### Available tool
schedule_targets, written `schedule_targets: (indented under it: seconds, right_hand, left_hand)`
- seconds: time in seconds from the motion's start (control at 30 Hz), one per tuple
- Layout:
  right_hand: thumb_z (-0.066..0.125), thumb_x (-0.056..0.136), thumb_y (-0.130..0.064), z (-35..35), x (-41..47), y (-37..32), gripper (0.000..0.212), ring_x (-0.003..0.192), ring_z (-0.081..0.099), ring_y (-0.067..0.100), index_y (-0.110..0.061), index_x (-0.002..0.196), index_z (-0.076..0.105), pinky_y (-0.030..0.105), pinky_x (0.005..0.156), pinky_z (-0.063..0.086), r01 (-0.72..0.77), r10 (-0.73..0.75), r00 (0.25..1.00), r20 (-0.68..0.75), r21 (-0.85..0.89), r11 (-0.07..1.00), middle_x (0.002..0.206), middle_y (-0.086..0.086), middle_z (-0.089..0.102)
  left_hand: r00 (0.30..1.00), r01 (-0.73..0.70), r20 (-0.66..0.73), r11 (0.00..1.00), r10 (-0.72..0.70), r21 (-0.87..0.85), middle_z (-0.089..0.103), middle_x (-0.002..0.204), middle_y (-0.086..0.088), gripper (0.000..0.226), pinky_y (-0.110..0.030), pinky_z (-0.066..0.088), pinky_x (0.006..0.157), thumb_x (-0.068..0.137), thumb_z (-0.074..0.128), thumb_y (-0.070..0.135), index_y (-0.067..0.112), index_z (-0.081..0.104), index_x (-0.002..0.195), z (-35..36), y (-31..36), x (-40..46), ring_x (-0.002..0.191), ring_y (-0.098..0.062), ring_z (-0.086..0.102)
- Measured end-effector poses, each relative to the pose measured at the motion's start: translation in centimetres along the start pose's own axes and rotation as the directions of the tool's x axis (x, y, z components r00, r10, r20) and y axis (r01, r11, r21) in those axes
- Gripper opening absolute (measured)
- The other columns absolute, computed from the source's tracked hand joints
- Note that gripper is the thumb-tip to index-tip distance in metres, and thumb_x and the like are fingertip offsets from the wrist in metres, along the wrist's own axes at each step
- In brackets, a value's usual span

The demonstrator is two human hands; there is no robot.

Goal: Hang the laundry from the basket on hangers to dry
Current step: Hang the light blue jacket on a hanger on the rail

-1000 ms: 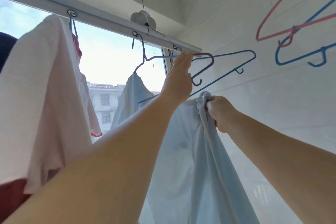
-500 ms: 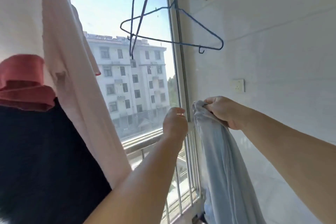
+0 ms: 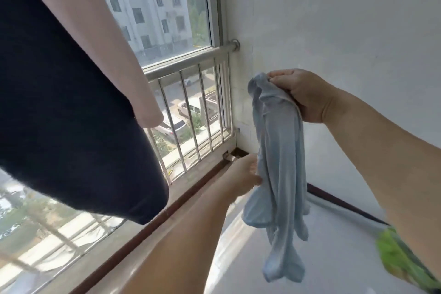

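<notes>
Right hand [image 3: 307, 98] grips blue garment [image 3: 279, 162] | left hand [image 3: 241, 174] seemingly touching it

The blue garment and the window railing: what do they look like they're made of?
Blue garment: thin, soft matte fabric, perhaps a light knit; it hangs limp in bunched folds from the right hand.
Railing: metal, likely stainless steel, judging by its silvery sheen and round bars.

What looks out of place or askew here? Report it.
Nothing is damaged or spilled. The one oddity: the light blue garment is not on any hanger. It dangles bunched and twisted from the right hand, which grips its top, while the left hand touches its side. No hanger is in view.
</notes>
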State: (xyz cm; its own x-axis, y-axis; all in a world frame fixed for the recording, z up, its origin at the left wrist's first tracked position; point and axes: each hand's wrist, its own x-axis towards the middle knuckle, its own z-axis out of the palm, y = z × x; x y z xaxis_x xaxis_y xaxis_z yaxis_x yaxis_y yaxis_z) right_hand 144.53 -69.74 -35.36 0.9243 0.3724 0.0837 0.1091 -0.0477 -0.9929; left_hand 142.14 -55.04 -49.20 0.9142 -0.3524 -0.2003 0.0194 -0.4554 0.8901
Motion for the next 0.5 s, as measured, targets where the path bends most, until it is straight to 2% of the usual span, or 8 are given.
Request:
schedule_targets:
  seconds: [0.07, 0.17, 0.2, 0.27, 0.33, 0.43, 0.5]
  right_hand:
    - [0.038, 0.092, -0.002, 1.3, -1.6, 1.0, 0.034, 0.047, 0.053, 0.010, -0.011, 0.068, 0.060, 0.019, 0.046, 0.046, 0.010, -0.008, 1.000, -0.025, 0.056, 0.998, 0.056, 0.000, 0.056]
    - [0.039, 0.093, -0.003, 3.5, -4.2, 2.4, 0.031, 0.050, 0.052, 0.011, -0.010, 0.070, 0.059, 0.019, 0.049, 0.046, 0.010, -0.004, 0.999, -0.047, 0.127, 0.992, 0.058, 0.001, 0.055]
    - [0.040, 0.093, -0.005, 4.4, -5.1, 3.0, 0.030, 0.051, 0.052, 0.011, -0.010, 0.071, 0.059, 0.019, 0.050, 0.045, 0.007, 0.001, 0.998, -0.060, 0.145, 0.989, 0.059, 0.001, 0.055]
    - [0.039, 0.094, -0.006, 6.2, -6.9, 4.0, 0.030, 0.052, 0.050, 0.011, -0.011, 0.072, 0.059, 0.020, 0.052, 0.044, 0.006, 0.009, 0.996, -0.084, 0.182, 0.983, 0.059, 0.000, 0.055]
    - [0.038, 0.094, -0.006, 8.0, -8.2, 4.9, 0.032, 0.049, 0.049, 0.010, -0.012, 0.070, 0.058, 0.019, 0.050, 0.043, -0.002, 0.019, 0.997, -0.071, 0.228, 0.974, 0.055, -0.002, 0.053]
    - [0.038, 0.094, -0.007, 10.5, -10.4, 6.7, 0.036, 0.047, 0.048, 0.009, -0.014, 0.066, 0.059, 0.019, 0.048, 0.042, -0.025, 0.045, 0.997, -0.062, 0.293, 0.956, 0.053, -0.003, 0.052]
    - [0.039, 0.093, -0.007, 11.7, -11.7, 7.9, 0.029, 0.053, 0.049, 0.012, -0.011, 0.073, 0.059, 0.021, 0.053, 0.043, -0.033, 0.056, 0.996, -0.071, 0.295, 0.955, 0.059, 0.000, 0.053]
  left_hand:
    - [1.000, 0.027, -0.009, 0.999, -0.027, 0.027, 0.058, 0.124, -0.001, 0.054, -0.023, 0.042, 0.086, 0.078, 0.059, -0.009, 0.015, 0.055, 0.126, 1.1, -1.7, -1.9, 0.118, -0.016, 0.051]
    - [0.998, 0.057, -0.026, 0.995, -0.055, 0.078, 0.055, 0.128, -0.005, 0.055, -0.034, 0.037, 0.104, 0.078, 0.060, -0.002, 0.014, 0.050, 0.130, 2.5, -4.6, -5.4, 0.122, -0.021, 0.047]
    - [0.997, 0.080, -0.020, 0.992, -0.078, 0.096, 0.054, 0.128, -0.005, 0.057, -0.038, 0.036, 0.106, 0.078, 0.061, 0.003, 0.016, 0.047, 0.132, 2.9, -5.8, -6.8, 0.121, -0.022, 0.047]
    - [0.991, 0.131, 0.030, 0.988, -0.134, 0.077, 0.052, 0.125, 0.001, 0.065, -0.036, 0.038, 0.103, 0.074, 0.065, 0.008, 0.023, 0.041, 0.133, 3.0, -8.2, -9.3, 0.117, -0.020, 0.047]
    - [0.976, 0.195, 0.088, 0.980, -0.197, 0.037, 0.053, 0.121, 0.002, 0.061, -0.031, 0.039, 0.093, 0.074, 0.066, 0.008, 0.022, 0.044, 0.130, 3.1, -10.2, -11.4, 0.111, -0.019, 0.049]
    - [0.962, 0.273, -0.021, 0.961, -0.274, -0.033, 0.060, 0.109, -0.001, 0.043, -0.033, 0.044, 0.089, 0.075, 0.071, 0.013, 0.016, 0.058, 0.116, 3.3, -12.9, -14.6, 0.101, -0.022, 0.055]
    - [0.944, 0.309, -0.102, 0.948, -0.315, -0.070, 0.064, 0.102, -0.003, 0.033, -0.036, 0.047, 0.090, 0.075, 0.073, 0.015, 0.014, 0.062, 0.106, 3.3, -15.0, -16.6, 0.097, -0.025, 0.058]
